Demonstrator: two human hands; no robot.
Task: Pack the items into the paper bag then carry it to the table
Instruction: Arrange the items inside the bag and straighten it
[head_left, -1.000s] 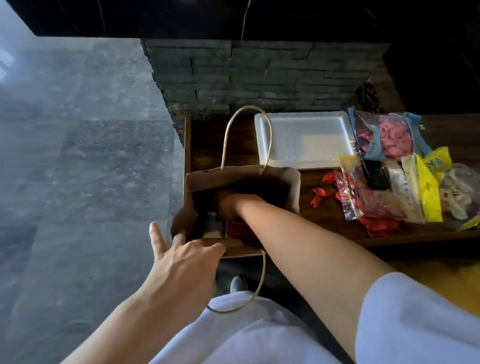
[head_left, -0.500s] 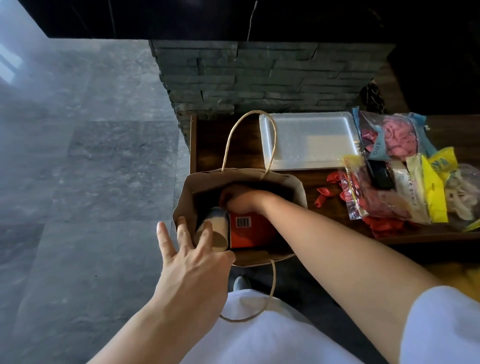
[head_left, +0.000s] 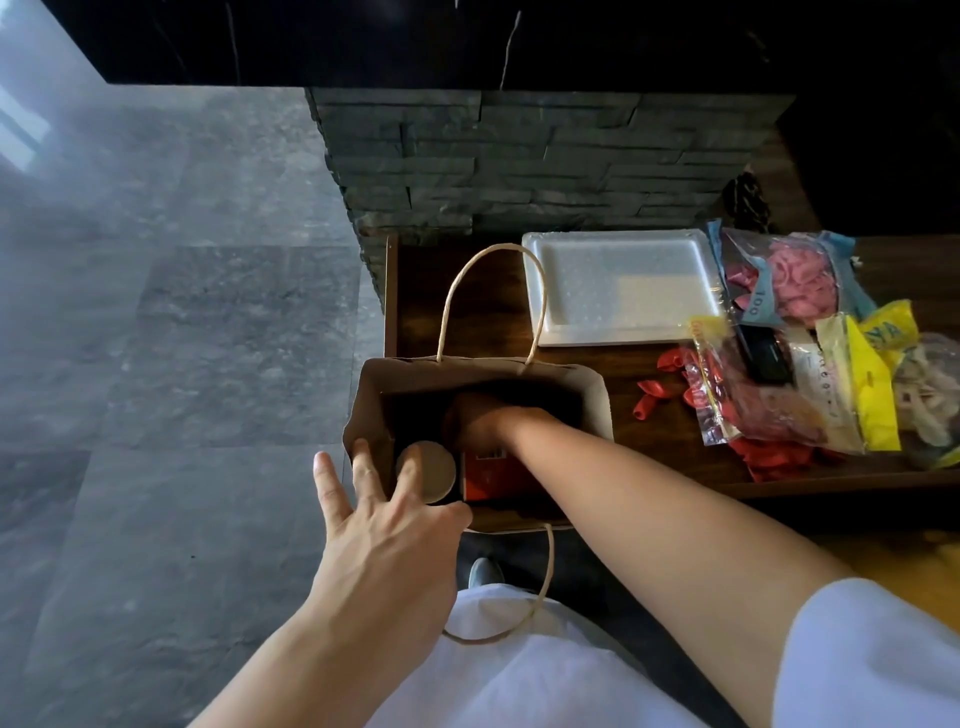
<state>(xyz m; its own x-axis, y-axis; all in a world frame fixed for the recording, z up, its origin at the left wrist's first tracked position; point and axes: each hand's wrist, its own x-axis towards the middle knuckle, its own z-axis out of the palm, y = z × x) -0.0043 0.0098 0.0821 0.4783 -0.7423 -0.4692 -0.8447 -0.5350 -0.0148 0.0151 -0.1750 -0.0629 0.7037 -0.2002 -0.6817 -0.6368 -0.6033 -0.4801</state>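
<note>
A brown paper bag (head_left: 597, 400) with twine handles stands open at the left end of a dark wooden shelf (head_left: 467, 291). Inside it I see the round top of a tan cylinder (head_left: 428, 467) and an orange box (head_left: 488, 478) with a barcode. My right hand (head_left: 483, 421) is down inside the bag above the box, its fingers lost in shadow. My left hand (head_left: 384, 545) rests on the bag's near-left rim. Its fingers are spread, with two of them reaching over the cylinder.
On the shelf to the right of the bag lie a white foam tray (head_left: 618, 286), loose red balloons (head_left: 654, 395) and packs of pink balloons (head_left: 789, 280), red balloons (head_left: 753, 400) and a yellow-labelled pack (head_left: 872, 384). A stone wall (head_left: 519, 156) stands behind. Grey tiled floor lies to the left.
My right hand has pushed the orange box lower into the bag. My left hand has slid forward over the near-left rim with fingers spread. The cylinder now shows its round top.
</note>
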